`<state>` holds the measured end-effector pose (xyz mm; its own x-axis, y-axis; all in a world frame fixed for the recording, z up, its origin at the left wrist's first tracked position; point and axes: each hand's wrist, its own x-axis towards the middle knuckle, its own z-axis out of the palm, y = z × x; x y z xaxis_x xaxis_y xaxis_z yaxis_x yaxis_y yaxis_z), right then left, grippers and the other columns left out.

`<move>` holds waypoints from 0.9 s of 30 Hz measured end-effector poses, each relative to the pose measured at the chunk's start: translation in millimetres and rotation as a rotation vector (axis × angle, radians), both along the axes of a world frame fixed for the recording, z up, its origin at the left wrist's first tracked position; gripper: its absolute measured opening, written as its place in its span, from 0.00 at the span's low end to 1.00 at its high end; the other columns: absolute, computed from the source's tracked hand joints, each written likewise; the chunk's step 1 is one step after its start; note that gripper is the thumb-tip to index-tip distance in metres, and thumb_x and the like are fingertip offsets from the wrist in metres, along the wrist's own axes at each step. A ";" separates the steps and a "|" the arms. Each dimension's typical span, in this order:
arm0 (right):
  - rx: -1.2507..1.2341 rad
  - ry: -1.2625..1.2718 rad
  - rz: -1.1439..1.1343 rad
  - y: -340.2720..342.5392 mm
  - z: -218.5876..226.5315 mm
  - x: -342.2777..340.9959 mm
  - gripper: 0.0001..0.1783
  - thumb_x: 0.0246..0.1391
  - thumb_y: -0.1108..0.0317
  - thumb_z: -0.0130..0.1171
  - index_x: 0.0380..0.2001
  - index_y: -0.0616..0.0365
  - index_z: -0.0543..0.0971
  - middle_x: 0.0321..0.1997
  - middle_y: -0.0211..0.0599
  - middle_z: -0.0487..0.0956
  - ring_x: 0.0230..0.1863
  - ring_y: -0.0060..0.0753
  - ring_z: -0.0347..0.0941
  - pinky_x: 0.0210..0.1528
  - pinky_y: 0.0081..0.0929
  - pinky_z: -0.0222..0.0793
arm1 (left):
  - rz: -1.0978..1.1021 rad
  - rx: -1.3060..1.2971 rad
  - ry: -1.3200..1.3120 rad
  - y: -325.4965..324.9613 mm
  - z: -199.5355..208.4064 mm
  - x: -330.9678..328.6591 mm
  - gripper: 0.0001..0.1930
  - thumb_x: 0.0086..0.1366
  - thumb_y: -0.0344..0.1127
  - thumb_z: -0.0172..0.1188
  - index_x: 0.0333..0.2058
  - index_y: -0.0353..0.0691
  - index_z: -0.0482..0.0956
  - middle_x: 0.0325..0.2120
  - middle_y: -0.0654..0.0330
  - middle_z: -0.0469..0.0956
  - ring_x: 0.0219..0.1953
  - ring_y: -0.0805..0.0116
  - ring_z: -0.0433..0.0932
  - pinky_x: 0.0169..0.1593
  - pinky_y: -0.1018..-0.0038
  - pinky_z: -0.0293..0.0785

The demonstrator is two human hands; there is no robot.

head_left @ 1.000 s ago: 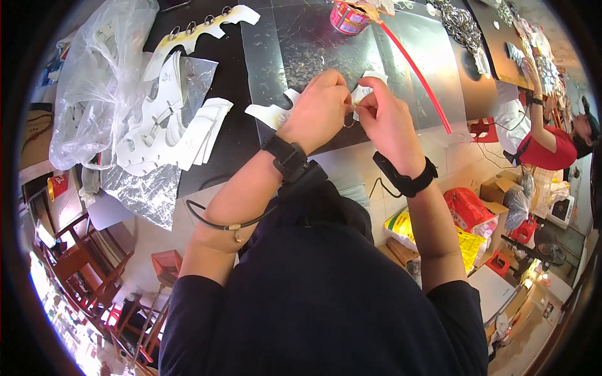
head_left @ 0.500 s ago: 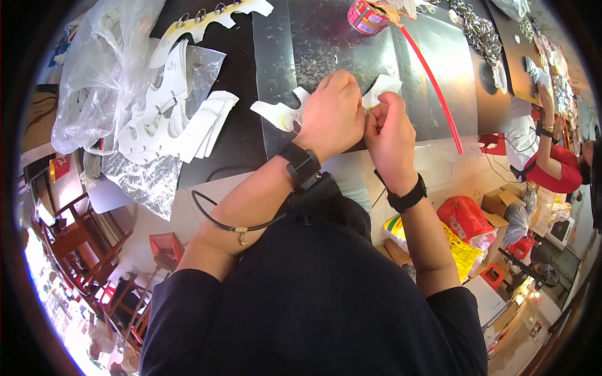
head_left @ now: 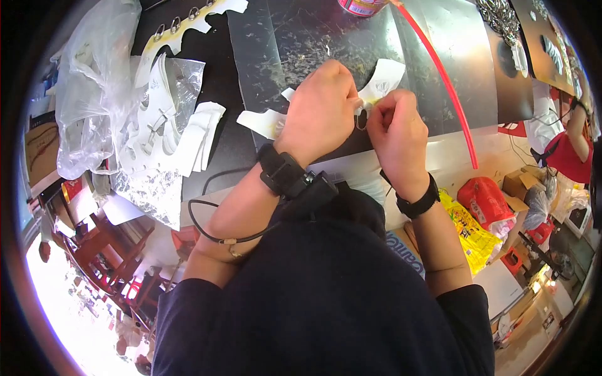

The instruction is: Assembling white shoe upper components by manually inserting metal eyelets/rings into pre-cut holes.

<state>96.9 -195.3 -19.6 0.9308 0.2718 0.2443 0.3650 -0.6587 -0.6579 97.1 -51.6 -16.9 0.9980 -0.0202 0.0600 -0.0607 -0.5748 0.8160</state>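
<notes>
A white notched card (head_left: 385,78) lies on the plastic-covered table, partly hidden by my left hand (head_left: 321,106). That hand is closed over the card's middle, thumb and fingers pinched at its edge. A small metal ring (head_left: 362,119) shows in the gap between my hands, close to the left fingertips. Just right of the ring, my right hand (head_left: 400,131) is closed in a pinch; what its fingertips hold, if anything, is too small to make out. At the upper left lies a similar notched card (head_left: 164,41) with several metal rings on it.
A stack of white notched cards (head_left: 204,135) lies left of my hands, beside a clear plastic bag (head_left: 97,94). A red tube (head_left: 442,75) curves down from a pink can (head_left: 362,7). Metal chains (head_left: 500,19) lie at the upper right. A person in red (head_left: 567,156) is at far right.
My hands have moved slightly apart, and the metal ring now shows between them. More of the card is visible to the right of my left hand. The whole view has shifted a little.
</notes>
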 end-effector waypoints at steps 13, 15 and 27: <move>0.013 -0.004 -0.004 0.8 -0.9 1.1 0.14 0.37 0.82 0.55 0.27 0.60 0.63 0.21 0.43 0.67 0.23 0.48 0.66 0.24 0.38 0.62 | 0.112 0.092 -0.055 -13.7 -2.4 -1.3 0.05 0.47 0.26 0.57 0.19 0.35 0.70 0.35 0.55 0.69 0.29 0.58 0.73 0.32 0.68 0.69; 0.000 0.011 -0.009 1.0 -0.9 0.5 0.14 0.37 0.81 0.55 0.26 0.60 0.62 0.21 0.44 0.67 0.23 0.49 0.66 0.24 0.39 0.61 | 0.105 0.100 -0.079 -13.1 -4.2 -1.4 0.05 0.46 0.26 0.57 0.19 0.35 0.70 0.35 0.55 0.69 0.29 0.57 0.73 0.31 0.68 0.69; -0.079 0.016 -0.034 5.7 3.6 1.6 0.12 0.38 0.80 0.53 0.27 0.62 0.62 0.23 0.47 0.67 0.25 0.53 0.65 0.26 0.42 0.61 | 0.084 0.119 -0.053 -12.3 -2.8 -1.5 0.05 0.47 0.27 0.57 0.19 0.35 0.69 0.37 0.53 0.67 0.32 0.56 0.72 0.32 0.67 0.70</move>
<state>98.5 -189.6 -16.0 0.9435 0.2574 0.2088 0.3314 -0.7208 -0.6088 95.6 -63.9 -19.6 0.9919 0.0532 0.1152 -0.0498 -0.6719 0.7389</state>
